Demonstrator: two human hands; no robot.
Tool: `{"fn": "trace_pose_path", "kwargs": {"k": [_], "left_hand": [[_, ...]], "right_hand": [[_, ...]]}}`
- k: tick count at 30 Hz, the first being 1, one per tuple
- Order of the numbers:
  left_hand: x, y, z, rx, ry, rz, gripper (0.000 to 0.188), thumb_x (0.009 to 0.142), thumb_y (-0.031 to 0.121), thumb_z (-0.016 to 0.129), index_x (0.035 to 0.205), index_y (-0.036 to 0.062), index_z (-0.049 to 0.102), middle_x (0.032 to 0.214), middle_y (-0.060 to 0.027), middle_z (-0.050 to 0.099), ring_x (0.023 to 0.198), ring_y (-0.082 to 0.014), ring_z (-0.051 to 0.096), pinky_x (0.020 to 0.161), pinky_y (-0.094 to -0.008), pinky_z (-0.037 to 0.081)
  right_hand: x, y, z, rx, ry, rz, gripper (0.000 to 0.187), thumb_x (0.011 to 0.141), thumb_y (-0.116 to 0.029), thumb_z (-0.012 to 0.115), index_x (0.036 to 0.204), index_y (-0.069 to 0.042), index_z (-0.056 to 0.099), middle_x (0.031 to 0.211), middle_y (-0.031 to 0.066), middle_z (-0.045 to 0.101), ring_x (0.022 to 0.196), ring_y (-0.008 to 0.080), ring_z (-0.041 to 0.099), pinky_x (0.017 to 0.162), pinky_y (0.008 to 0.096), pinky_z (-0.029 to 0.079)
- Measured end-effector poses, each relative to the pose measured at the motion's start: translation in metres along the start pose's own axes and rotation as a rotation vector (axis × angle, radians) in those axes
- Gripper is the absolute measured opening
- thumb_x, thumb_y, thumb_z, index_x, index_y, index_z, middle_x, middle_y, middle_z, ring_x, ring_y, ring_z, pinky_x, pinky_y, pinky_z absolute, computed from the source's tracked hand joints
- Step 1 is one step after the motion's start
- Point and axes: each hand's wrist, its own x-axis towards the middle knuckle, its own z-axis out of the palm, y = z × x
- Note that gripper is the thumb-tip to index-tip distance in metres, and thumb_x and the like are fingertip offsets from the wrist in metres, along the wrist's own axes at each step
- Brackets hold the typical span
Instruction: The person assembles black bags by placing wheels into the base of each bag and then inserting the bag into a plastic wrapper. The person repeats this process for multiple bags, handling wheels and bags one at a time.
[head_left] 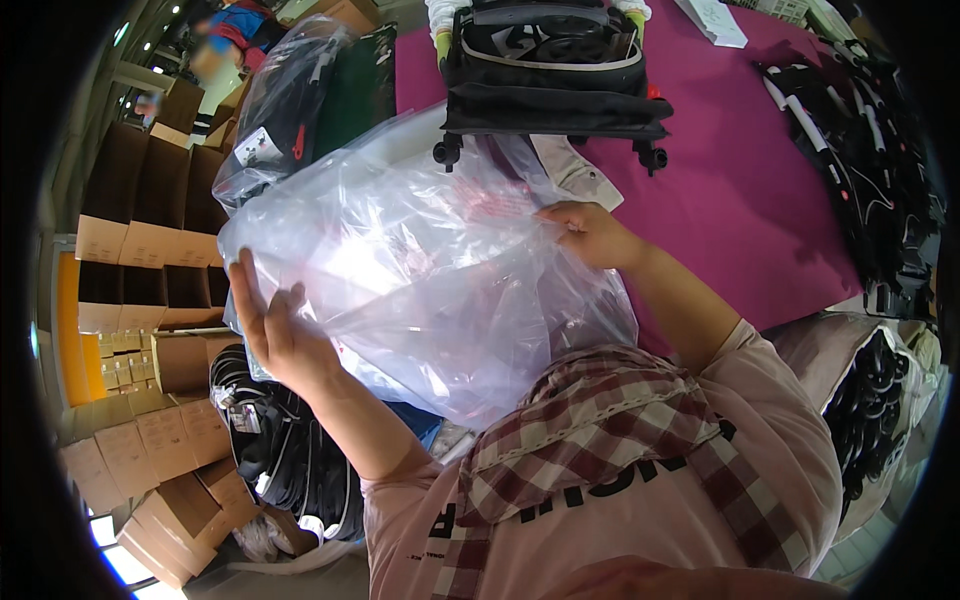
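Plastic bag (430, 285) spread wide between two bare hands

Big and see-through, it fills the middle of the view, leaning toward 10 o'clock. At its left the film is pale and fairly smooth; next comes a bright white glare, then fine crinkles and some faint reddish marks toward 12 o'clock. Long soft folds fan out to the right, and the lower edge reaches the checked apron (590, 420) near 5 o'clock.

The left hand (280, 330) is at 9 o'clock, its forearm rising from 7. Its fingers stretch upward along the bag's left side, with the thumb set apart from them; whether any film is caught between them, I cannot tell. Black packs (285, 450) lie below it at 8 o'clock, with cardboard boxes (160, 440) farther out.

Between 12 and 1 o'clock, a black wheeled case (555, 95) stands just beyond the bag, another person's white sleeves (446, 15) at its sides.

The right hand (595, 235) is at 2 o'clock, its bent arm coming up from 4. Thumb and curled fingers close on the bag's edge, pinching it. Purple cloth (730, 220) spreads past that hand, and black items with pale tubes (850, 150) lie farther right.
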Motion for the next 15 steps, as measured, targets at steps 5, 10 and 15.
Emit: {"fn": "trace_pose_path", "kwargs": {"k": [5,10,15], "left_hand": [[0.026,-0.051,0.081,0.085,-0.138,-0.279,0.063,0.079,-0.006,0.044,0.142,-0.0018,0.045,0.144,-0.0119,0.049,0.072,-0.0106,0.054,0.075,-0.0264,0.049],[0.046,-0.12,0.165,0.156,-0.386,-0.406,0.066,0.079,-0.009,0.041,0.144,-0.0047,0.039,0.15,-0.0155,0.041,0.078,-0.0138,0.055,0.07,-0.0273,0.048],[0.062,-0.139,0.263,0.159,-0.487,-0.402,0.066,0.081,-0.007,0.042,0.146,-0.007,0.034,0.152,-0.0168,0.038,0.082,-0.0153,0.057,0.072,-0.028,0.048]], "right_hand": [[-0.018,0.095,-0.027,-0.005,-0.268,0.321,0.025,0.084,-0.024,0.066,0.097,-0.004,0.074,0.122,0.0216,0.063,0.112,0.0341,0.061,0.094,0.0356,0.049],[-0.051,0.149,-0.08,0.246,0.006,0.526,0.017,0.084,-0.016,0.069,0.09,-0.001,0.074,0.135,0.0206,0.055,0.123,0.0292,0.054,0.097,0.0364,0.045],[-0.043,0.167,-0.168,0.424,0.245,0.434,0.015,0.086,-0.01,0.065,0.094,0.0,0.072,0.145,0.019,0.047,0.129,0.0287,0.048,0.1,0.0386,0.043]]}}
